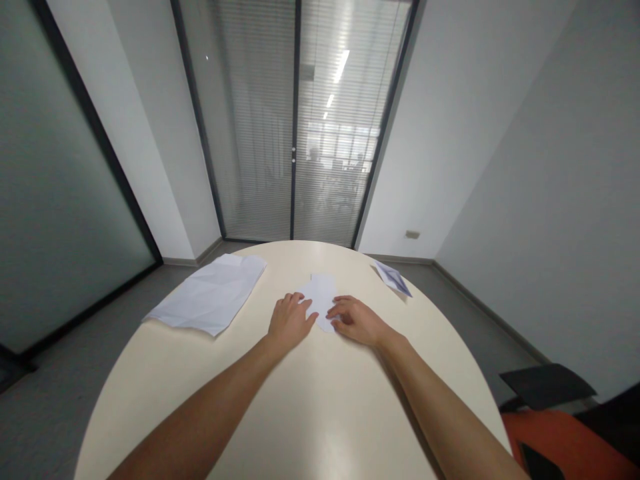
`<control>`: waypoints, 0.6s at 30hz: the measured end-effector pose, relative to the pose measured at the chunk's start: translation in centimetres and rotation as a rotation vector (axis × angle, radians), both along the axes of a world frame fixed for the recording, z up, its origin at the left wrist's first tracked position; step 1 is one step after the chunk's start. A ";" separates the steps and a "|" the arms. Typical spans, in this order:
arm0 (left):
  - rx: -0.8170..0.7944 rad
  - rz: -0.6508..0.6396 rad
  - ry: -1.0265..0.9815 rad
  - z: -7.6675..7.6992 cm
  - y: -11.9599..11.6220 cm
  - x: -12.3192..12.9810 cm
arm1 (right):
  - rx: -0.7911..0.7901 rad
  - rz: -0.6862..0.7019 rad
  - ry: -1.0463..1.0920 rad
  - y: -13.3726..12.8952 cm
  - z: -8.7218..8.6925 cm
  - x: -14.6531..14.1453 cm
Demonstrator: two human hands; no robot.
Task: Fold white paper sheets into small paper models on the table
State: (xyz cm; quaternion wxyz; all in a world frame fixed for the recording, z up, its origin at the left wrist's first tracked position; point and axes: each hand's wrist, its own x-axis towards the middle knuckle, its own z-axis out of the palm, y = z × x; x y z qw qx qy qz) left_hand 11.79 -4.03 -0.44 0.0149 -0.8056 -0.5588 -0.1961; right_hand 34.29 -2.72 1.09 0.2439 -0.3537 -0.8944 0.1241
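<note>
A small folded piece of white paper (321, 291) lies near the middle of the table, with a narrow tab at its far end and a broader near part. At its left edge rests my left hand (291, 321), fingers spread over the paper and thumb apart from them. My right hand (356, 320) touches the right side, its fingers bent and a gap showing between thumb and forefinger. Both hands look open, with fingertips on the paper. Parts of the paper's side edges are hidden under the fingers.
The round cream table (305, 400) has creased white paper sheets (213, 293) at its left edge. A folded paper piece (393, 279) sits near the right rim. An orange and black chair (565, 437) stands at the lower right. Beyond is a glass partition (260, 133) with blinds.
</note>
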 end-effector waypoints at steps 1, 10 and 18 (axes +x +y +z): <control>-0.002 -0.031 -0.010 -0.1 0.1 -0.1 | -0.017 -0.013 -0.002 -0.2 0.3 -0.1; -0.045 -0.178 -0.057 -0.4 0.3 -0.4 | -0.177 -0.049 0.023 -0.8 0.9 -0.6; -0.106 -0.299 -0.053 -0.2 0.6 -1.2 | 0.047 -0.142 -0.051 0.1 -0.7 0.6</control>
